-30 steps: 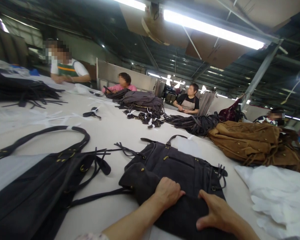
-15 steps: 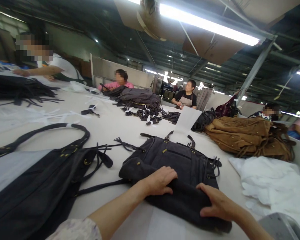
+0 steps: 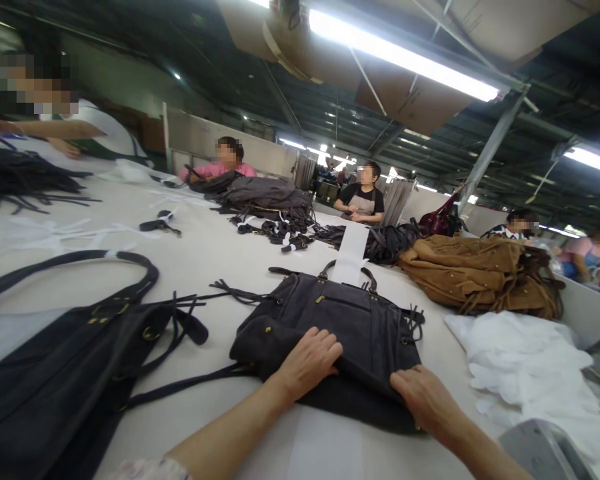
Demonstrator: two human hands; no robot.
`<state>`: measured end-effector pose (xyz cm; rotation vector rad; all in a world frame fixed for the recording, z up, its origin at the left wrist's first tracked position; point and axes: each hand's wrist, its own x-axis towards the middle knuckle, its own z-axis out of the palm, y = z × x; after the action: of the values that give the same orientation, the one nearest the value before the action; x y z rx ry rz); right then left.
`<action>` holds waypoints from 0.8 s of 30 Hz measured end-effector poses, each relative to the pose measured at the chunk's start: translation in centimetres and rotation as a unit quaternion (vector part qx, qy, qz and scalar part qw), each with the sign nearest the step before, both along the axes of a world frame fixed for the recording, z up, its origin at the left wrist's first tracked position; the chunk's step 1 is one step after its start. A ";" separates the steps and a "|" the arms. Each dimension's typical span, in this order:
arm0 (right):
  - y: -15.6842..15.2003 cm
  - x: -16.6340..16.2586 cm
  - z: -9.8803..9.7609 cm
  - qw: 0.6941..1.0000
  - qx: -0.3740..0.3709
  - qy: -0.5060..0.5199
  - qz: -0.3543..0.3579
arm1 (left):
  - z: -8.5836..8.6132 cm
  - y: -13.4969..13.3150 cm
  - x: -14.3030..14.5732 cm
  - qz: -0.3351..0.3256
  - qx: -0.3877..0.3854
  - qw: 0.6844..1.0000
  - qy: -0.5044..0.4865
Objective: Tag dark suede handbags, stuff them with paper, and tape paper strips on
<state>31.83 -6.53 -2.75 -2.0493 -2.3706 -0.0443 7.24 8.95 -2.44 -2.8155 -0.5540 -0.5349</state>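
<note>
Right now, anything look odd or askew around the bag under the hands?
One thing: a white strip sticks up from the top of the dark grey bag, between its handles. The left hand and right hand rest on its near edge.

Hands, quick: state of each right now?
Left hand: open, flat on the dark grey bag.
Right hand: on the bag's near right corner; grip cannot be told.
</note>
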 end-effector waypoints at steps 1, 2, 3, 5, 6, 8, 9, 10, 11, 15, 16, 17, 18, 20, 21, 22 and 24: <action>-0.6 0.2 0.4 1.000 0.003 -0.004 0.024 | -0.1 0.1 -0.3 -0.009 0.003 1.000 -0.003; -1.2 0.7 1.0 0.999 0.006 -0.002 0.044 | -0.1 0.1 -0.5 -0.020 0.008 1.000 -0.008; -1.7 1.2 1.8 0.998 0.008 0.005 0.058 | -0.2 0.2 -0.6 -0.031 0.013 0.999 -0.013; -2.3 2.5 3.3 0.998 0.010 0.022 0.064 | -0.2 0.2 -0.8 -0.053 0.028 0.998 -0.024; -2.2 3.0 4.0 0.998 0.009 0.019 0.062 | -0.3 0.2 -0.8 -0.061 0.036 0.997 -0.031; -1.5 3.9 5.0 0.998 0.004 -0.011 0.062 | -0.4 0.2 -0.9 -0.076 0.052 0.995 -0.046; -1.1 4.1 5.2 0.998 0.001 -0.029 0.062 | -0.5 0.2 -1.0 -0.086 0.060 0.993 -0.052; -0.7 4.2 5.2 0.997 0.001 -0.046 0.062 | -0.6 0.2 -1.1 -0.097 0.067 0.991 -0.058; -0.5 4.1 5.0 0.996 0.005 -0.059 0.061 | -0.7 0.2 -1.3 -0.107 0.073 0.990 -0.062; -1.7 3.0 2.1 0.991 0.043 -0.102 0.071 | -1.1 0.1 -1.8 -0.131 0.085 0.986 -0.065; -2.4 2.7 1.1 0.989 0.062 -0.112 0.074 | -1.1 0.1 -1.8 -0.135 0.085 0.985 -0.060; -3.1 2.5 0.1 0.987 0.083 -0.118 0.075 | -1.0 0.0 -1.8 -0.139 0.083 0.985 -0.053; -3.6 2.4 -0.7 0.985 0.102 -0.119 0.070 | -1.0 -0.1 -1.8 -0.142 0.080 0.986 -0.047; -4.1 2.4 -1.7 0.984 0.126 -0.113 0.053 | -0.9 -0.3 -1.8 -0.142 0.073 0.986 -0.043; -4.1 2.5 -1.9 0.984 0.130 -0.113 0.047 | -1.0 -0.5 -1.8 -0.141 0.069 0.987 -0.043; -4.1 2.7 -2.0 0.983 0.132 -0.119 0.043 | -1.0 -0.7 -1.9 -0.139 0.067 0.987 -0.044; -4.2 3.2 -1.9 0.981 0.132 -0.133 0.041 | -1.4 -1.2 -2.1 -0.134 0.066 0.988 -0.046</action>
<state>35.04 -10.77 -4.66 -1.9229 -2.4281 -0.6334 5.12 7.79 -3.86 -2.7628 -0.1479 -0.7263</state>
